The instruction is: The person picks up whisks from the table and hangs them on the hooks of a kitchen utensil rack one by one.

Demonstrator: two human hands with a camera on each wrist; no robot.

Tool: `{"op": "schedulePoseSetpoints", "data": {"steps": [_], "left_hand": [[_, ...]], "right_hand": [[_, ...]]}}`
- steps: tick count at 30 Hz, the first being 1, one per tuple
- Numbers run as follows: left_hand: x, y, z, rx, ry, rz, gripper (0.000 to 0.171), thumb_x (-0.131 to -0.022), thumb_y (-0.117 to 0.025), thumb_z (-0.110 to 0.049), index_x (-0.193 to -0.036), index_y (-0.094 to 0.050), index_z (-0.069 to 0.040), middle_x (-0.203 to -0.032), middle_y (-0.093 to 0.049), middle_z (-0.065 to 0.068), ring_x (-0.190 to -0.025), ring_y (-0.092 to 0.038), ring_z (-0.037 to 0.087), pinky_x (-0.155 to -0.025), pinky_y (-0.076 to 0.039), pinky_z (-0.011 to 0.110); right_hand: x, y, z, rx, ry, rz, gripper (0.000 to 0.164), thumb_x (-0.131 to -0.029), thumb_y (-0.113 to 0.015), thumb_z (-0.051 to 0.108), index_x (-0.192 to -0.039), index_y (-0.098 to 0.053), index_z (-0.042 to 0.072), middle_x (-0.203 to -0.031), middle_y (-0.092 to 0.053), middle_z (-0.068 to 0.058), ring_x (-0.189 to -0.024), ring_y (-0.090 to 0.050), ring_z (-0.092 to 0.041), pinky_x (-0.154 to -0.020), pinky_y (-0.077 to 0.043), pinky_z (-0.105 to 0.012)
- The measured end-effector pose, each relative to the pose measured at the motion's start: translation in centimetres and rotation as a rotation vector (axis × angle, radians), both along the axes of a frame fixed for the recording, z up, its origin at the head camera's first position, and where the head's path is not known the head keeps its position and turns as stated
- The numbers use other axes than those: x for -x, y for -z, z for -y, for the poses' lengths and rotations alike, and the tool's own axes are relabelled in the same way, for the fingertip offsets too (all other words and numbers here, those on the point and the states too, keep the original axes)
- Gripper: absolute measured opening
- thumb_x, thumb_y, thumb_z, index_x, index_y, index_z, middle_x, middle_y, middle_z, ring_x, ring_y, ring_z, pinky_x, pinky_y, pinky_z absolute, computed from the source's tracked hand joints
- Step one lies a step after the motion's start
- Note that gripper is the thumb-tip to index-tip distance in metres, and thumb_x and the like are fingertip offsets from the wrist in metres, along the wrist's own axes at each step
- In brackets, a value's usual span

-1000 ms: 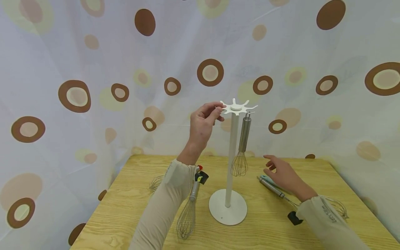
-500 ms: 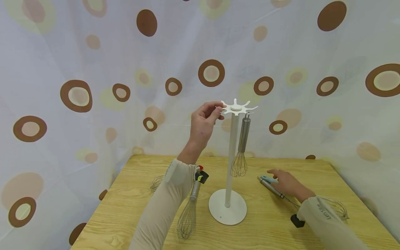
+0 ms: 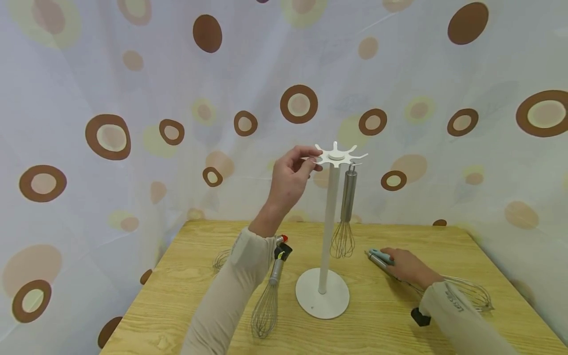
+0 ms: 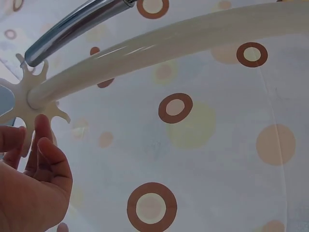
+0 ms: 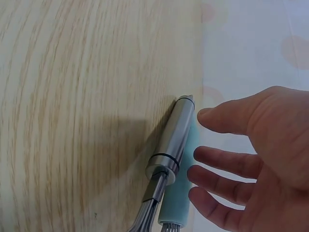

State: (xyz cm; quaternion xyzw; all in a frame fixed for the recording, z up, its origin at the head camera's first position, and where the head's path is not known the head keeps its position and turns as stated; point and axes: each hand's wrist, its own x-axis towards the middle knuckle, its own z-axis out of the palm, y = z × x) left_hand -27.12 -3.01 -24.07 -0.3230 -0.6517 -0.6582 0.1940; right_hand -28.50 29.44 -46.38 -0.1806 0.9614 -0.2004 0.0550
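Wire loops (image 3: pixel 221 259) of one whisk poke out past my L sleeve (image 3: pixel 237 281); a steel whisk (image 3: pixel 269 296) lies on the table (image 3: pixel 151 315) just R of it. My L hand (image 3: pixel 289 180) pinches the white stand (image 3: pixel 329 217) by its notched top. Next, a hanging whisk (image 3: pixel 349 195) dangles from that top; if I tug the stand, it'd prob. swing or slip off. My R hand (image 3: pixel 410 266), fingers parted & slightly bent, is at a blue-handled whisk (image 5: pixel 176 198) on the table w/ a steel-handled whisk (image 5: pixel 175 130) right alongside; can't tell re: contact. Handles that close, I might grab both or tangle the wires, esp. if I rush.
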Motion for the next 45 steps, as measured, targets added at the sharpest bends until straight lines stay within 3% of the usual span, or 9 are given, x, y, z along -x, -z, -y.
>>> {"op": "schedulePoseSetpoints", "data": {"steps": [6,13,21,27,34,39,45], "left_hand": [[-0.6,0.4,0.1,-0.001,0.002,-0.048,0.026,-0.099,-0.04,-0.006,-0.108,-0.062,0.003,-0.115,-0.062,0.013,-0.086,-0.064,0.025,-0.068,-0.045,0.029],[-1.2,0.5,-0.4,-0.023,-0.055,-0.034,0.02,-0.092,-0.062,-0.012,-0.105,-0.064,0.004,-0.121,-0.061,0.014,-0.086,-0.065,0.024,-0.074,-0.049,0.024],[-1.6,0.6,-0.9,-0.039,-0.12,-0.004,0.017,-0.089,-0.067,-0.014,-0.098,-0.067,-0.001,-0.117,-0.064,0.005,-0.084,-0.066,0.018,-0.071,-0.051,0.026],[-1.5,0.5,-1.1,-0.067,-0.106,0.018,0.015,-0.09,-0.064,-0.014,-0.096,-0.067,0.0,-0.116,-0.065,0.004,-0.078,-0.066,0.014,-0.068,-0.048,0.023],[-1.1,0.5,-1.0,-0.091,-0.072,0.019,0.015,-0.094,-0.058,-0.01,-0.1,-0.061,0.004,-0.122,-0.061,0.013,-0.086,-0.065,0.029,-0.062,-0.038,0.021],[-0.7,0.7,-0.8,-0.091,-0.058,0.018,0.013,-0.096,-0.055,-0.01,-0.1,-0.058,0.002,-0.123,-0.061,0.011,-0.084,-0.063,0.02,-0.061,-0.036,0.021],[-0.3,0.8,-0.7,-0.096,-0.057,0.015,0.012,-0.096,-0.055,-0.009,-0.099,-0.059,0.002,-0.122,-0.061,0.012,-0.079,-0.06,0.009,-0.064,-0.041,0.022]], "right_hand": [[0.1,0.7,0.0,-0.061,-0.003,-0.043,0.044,-0.09,-0.058,0.005,-0.129,-0.047,-0.012,-0.102,-0.063,-0.024,-0.089,-0.062,-0.036,-0.076,-0.048,-0.051],[0.5,2.0,-0.1,-0.063,0.008,-0.056,0.039,-0.09,-0.056,0.003,-0.127,-0.049,-0.01,-0.108,-0.061,-0.027,-0.097,-0.06,-0.041,-0.079,-0.046,-0.053],[0.6,2.9,0.5,-0.07,0.022,-0.068,0.036,-0.089,-0.05,-0.004,-0.125,-0.052,-0.007,-0.114,-0.058,-0.029,-0.103,-0.056,-0.045,-0.083,-0.045,-0.055],[0.5,3.1,0.7,-0.082,0.022,-0.056,0.04,-0.088,-0.049,-0.006,-0.128,-0.05,-0.008,-0.117,-0.056,-0.031,-0.106,-0.054,-0.047,-0.085,-0.044,-0.056],[0.4,2.8,0.9,-0.086,0.001,-0.062,0.04,-0.088,-0.052,-0.006,-0.128,-0.05,-0.007,-0.111,-0.059,-0.029,-0.1,-0.058,-0.045,-0.081,-0.046,-0.055],[0.4,2.6,1.1,-0.074,-0.01,-0.063,0.037,-0.089,-0.055,-0.004,-0.126,-0.053,-0.005,-0.101,-0.063,-0.022,-0.091,-0.062,-0.038,-0.076,-0.048,-0.051],[0.3,2.5,1.4,-0.065,-0.017,-0.052,0.036,-0.09,-0.054,-0.004,-0.126,-0.053,-0.004,-0.103,-0.063,-0.022,-0.093,-0.061,-0.039,-0.079,-0.048,-0.052]]}}
